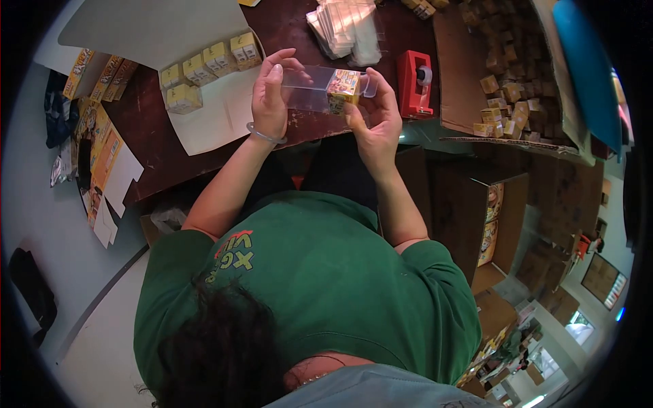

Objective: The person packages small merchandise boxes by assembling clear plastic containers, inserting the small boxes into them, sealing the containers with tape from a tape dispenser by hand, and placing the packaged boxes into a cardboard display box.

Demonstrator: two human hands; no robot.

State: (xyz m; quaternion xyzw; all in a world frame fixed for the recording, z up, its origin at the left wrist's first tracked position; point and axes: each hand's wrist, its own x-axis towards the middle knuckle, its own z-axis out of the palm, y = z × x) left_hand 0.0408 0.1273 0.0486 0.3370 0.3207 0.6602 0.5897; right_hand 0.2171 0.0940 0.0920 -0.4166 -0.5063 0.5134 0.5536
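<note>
A small yellow printed box sits at the right end of a clear plastic sleeve, held up over the front edge of the table. My right hand grips that end, thumb on the box's near face and fingers curled behind a clear flap. At the sleeve's left end is my left hand, its thumb raised and fingers stretched apart; whether it touches the plastic is hard to tell. Several similar yellow boxes stand in a row inside an open white carton left of my hands.
A stack of clear plastic sleeves lies at the back of the dark red table. A red tape dispenser stands right of my hands. Farther right, a large cardboard box holds many small yellow boxes. Printed cartons lean at the left.
</note>
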